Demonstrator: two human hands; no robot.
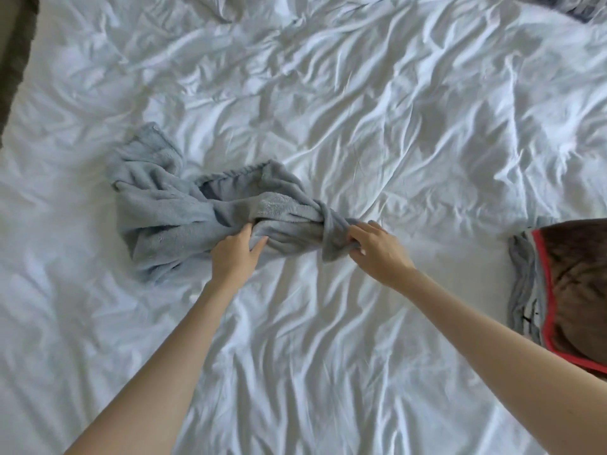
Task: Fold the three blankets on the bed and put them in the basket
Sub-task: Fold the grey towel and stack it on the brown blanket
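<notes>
Blue blanket (pixel 184 211): a soft, fleecy grey-blue cloth, bunched and twisted into a rope-like knot on the white bed sheet (pixel 377 110); it lies mostly beyond and to the left of the fingers.
Left hand (pixel 235 254): fingers curled into the pile at the middle of the bundle, thumb spread toward the right; it seems to be pinching a fold, though the fingertips are buried in the cloth.
Right hand (pixel 377 249): fingers bent and closed around the twisted right end of the blanket, the loose tail hanging just under the knuckles.
Handling, as I judge it: light, limp, no stiffness at all; it will sag and drag wherever it is not held. The plush surface grips well, so slipping is unlikely, and nothing here is fragile.
Where to take hold: the stitched hem (pixel 230 170) shows just beyond the left fingers; following that edge to two corners would let the twist fall out before folding.
Other blankets: a brown blanket with red edging (pixel 578 284) on top of a grey one (pixel 522 284), well to the right of the right fingers.
Basket: not in view.
</notes>
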